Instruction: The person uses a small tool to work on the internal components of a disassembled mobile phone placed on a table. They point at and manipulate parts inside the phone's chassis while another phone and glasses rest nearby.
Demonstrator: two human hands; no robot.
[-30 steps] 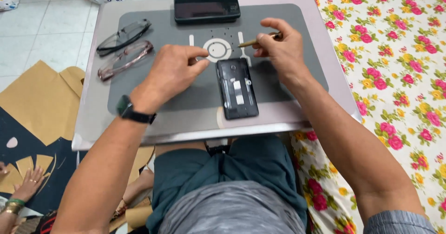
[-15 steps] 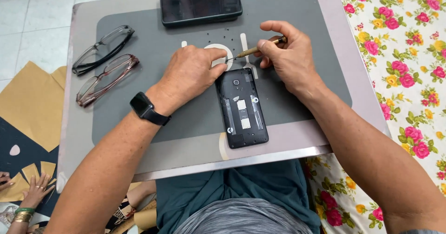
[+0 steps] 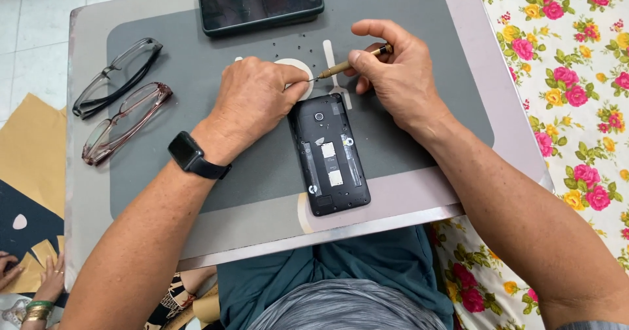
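Observation:
A black phone with its back cover off (image 3: 331, 155) lies face down on the grey lap table (image 3: 406, 192), its inner parts showing. My right hand (image 3: 393, 74) grips a small brass-handled screwdriver (image 3: 350, 61), tip pointing left. My left hand (image 3: 252, 104), with a black watch on the wrist, rests curled beside the phone's top left corner, its fingertips meeting the screwdriver tip over a white round mark. Several tiny dark screws (image 3: 298, 45) lie scattered just beyond.
A second black phone (image 3: 261, 2) lies screen up at the table's far edge. Two pairs of glasses (image 3: 121, 104) sit at the left. A flowered cloth (image 3: 576, 74) lies at the right, tan card and another person's hand (image 3: 39, 291) low left.
The camera has moved closer. My left hand slid up toward the phone's top corner and its fingertips now meet the screwdriver tip. My right hand kept its hold on the screwdriver.

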